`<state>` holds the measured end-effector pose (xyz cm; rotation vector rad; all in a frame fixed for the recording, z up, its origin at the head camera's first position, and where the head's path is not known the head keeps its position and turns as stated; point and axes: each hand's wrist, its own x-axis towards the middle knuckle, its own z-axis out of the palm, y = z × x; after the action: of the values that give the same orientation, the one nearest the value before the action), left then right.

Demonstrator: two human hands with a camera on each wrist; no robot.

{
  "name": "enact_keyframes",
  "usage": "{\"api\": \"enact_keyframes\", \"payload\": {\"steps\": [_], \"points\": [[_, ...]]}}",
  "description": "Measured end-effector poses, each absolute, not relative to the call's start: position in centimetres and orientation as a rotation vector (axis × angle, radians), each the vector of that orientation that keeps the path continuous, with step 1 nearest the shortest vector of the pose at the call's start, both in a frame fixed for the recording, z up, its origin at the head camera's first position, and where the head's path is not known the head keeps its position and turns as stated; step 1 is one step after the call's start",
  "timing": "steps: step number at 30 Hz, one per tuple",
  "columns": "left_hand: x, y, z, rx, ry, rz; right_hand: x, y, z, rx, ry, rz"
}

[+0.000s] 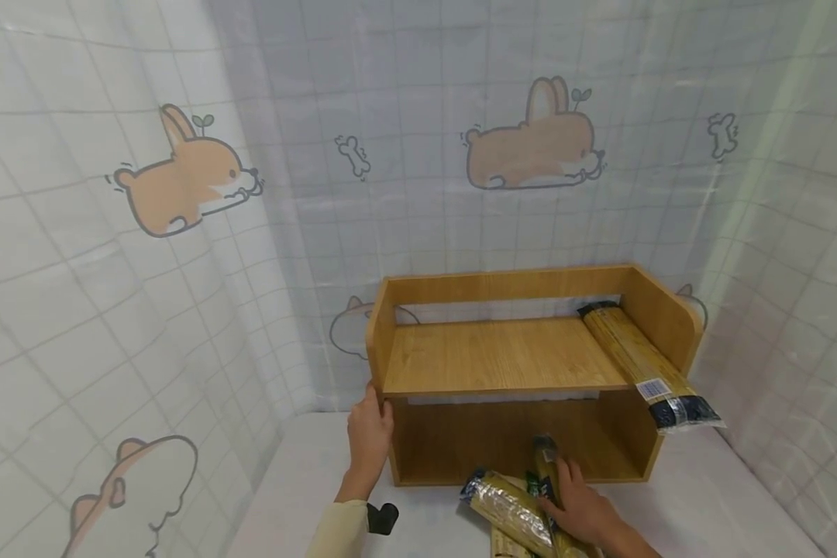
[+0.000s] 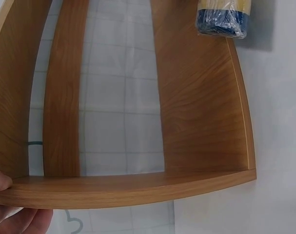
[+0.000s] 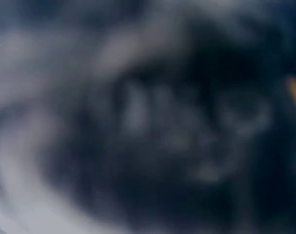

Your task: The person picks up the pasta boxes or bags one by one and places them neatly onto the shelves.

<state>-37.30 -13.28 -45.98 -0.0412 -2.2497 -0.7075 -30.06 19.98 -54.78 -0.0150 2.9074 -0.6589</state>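
My left hand (image 1: 370, 430) grips the left side panel of a two-tier wooden shelf (image 1: 488, 353). In the left wrist view its thumb lies on one face of the panel and its fingers (image 2: 35, 222) on the other. At the shelf's lower front, my right hand (image 1: 586, 508) holds a long pack of dried noodles (image 1: 545, 465), its far end pointing into the lower compartment. Another noodle pack (image 1: 512, 508) lies close on its left, with a further pack (image 1: 505, 545) partly hidden underneath. Too dark and blurred, the right wrist view gives no detail.
A noodle pack (image 1: 635, 349) lies along the right side of the upper tier, its near end jutting past the front edge. The shelf stands on a white table (image 1: 425, 511), with a patterned curtain (image 1: 418, 217) behind it. A blue pack end (image 2: 223, 22) shows in the left wrist view.
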Motion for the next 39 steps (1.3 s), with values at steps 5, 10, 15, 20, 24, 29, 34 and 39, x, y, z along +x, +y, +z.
{"api": "enact_keyframes", "payload": {"steps": [5, 10, 15, 20, 24, 29, 34, 39], "points": [[-37.3, -13.3, -46.0, -0.041, -2.261, -0.714, -30.1, 19.8, -55.0, -0.044, 2.884, -0.711], [-37.3, -13.3, -46.1, -0.045, -2.275, -0.738, -30.4, 19.8, -55.4, -0.072, 2.812, -0.844], [-37.3, -13.4, -46.2, -0.046, -2.264, -0.740, -30.7, 19.8, -55.7, -0.045, 2.761, -0.927], [-37.2, -13.3, -46.0, -0.045, -2.268, -0.747, -30.9, 19.8, -55.9, -0.091, 2.828, -0.988], [-37.1, -13.3, -45.9, -0.048, -2.269, -0.745, -30.9, 19.7, -55.8, -0.138, 2.903, -0.981], [-37.0, -13.2, -45.8, -0.058, -2.259, -0.748, -30.7, 19.6, -55.6, -0.221, 2.981, -0.984], [-36.9, -13.2, -45.8, -0.059, -2.258, -0.743, -30.4, 19.4, -55.6, -0.350, 3.059, -0.962], [-36.8, -13.3, -45.8, -0.064, -2.253, -0.733, -30.1, 19.4, -55.6, -0.417, 3.066, -0.991]]}}
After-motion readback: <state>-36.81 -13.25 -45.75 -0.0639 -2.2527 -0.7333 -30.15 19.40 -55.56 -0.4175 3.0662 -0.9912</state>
